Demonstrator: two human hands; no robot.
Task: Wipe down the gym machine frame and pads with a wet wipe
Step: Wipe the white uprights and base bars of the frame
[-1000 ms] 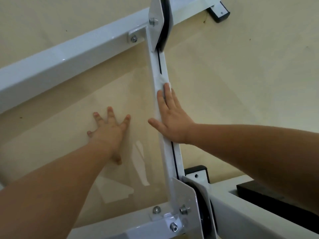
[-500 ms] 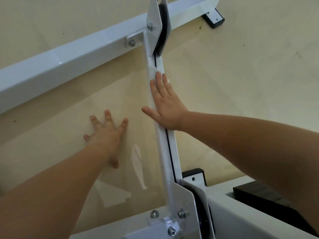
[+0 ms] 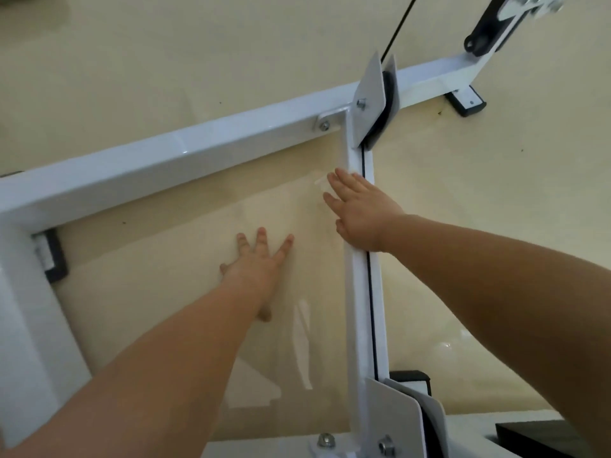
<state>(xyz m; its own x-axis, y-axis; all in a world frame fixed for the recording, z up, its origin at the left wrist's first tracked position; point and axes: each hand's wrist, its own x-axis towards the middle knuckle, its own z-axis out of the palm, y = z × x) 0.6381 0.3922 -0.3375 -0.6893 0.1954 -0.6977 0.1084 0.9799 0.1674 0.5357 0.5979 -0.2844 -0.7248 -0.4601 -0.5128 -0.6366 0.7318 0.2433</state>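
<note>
Two bare hands show in the head view, both reaching far from the person. The left hand (image 3: 261,262) lies flat with its fingers spread wide on a clear panel (image 3: 185,246); it holds nothing. The right hand (image 3: 358,213) lies with straight fingers, close together, on the white cross bar (image 3: 358,309) of the machine frame, and its fingertips reach over the left edge of the bar onto the panel. A small pale piece, which seems to be the wet wipe (image 3: 317,181), shows just at the fingertips; the rest of it is hidden under the hand, so I cannot tell its shape.

The cross bar runs from near to far and meets a long white beam (image 3: 198,150) that goes from the left side up to the far right. At this joint a white pulley plate (image 3: 370,100) stands, and a black cable (image 3: 396,24) leaves it toward the far side. A thin black strip (image 3: 372,292) runs along the right edge of the cross bar. A second pulley plate (image 3: 396,418) is at the near end. A black pad (image 3: 555,438) lies at the near right corner. Under the frame is a beige floor (image 3: 165,61).
</note>
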